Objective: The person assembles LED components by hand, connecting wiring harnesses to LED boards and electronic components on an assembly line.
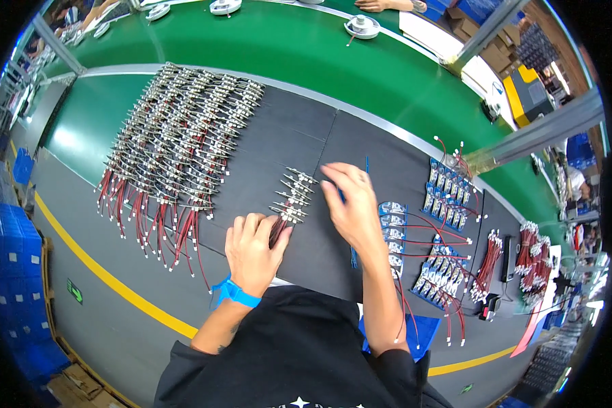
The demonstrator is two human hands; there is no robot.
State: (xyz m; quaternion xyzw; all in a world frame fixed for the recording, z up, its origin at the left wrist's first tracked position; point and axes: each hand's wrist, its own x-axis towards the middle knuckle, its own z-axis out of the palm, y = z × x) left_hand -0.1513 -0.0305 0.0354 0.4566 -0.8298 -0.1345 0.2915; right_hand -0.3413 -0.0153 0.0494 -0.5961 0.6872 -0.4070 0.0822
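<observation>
Small boards (pixel 296 194): thin, edge-on, pale; red wires (pixel 277 230) seemingly bunched.

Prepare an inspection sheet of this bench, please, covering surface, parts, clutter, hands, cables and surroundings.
Surface: dark grey mat beside a green conveyor.
Parts: small cluster of circuit boards between the hands; large board array to the left; blue circuit boards to the right.
Clutter: black oblong object near the wire bundles.
Hands: left hand at the small cluster's wires, grip partly hidden; right hand over the mat, fingers parted.
Cables: dark-red wires with white connectors trail from the large array.
Surroundings: yellow floor line and stacked blue boxes at left.
</observation>
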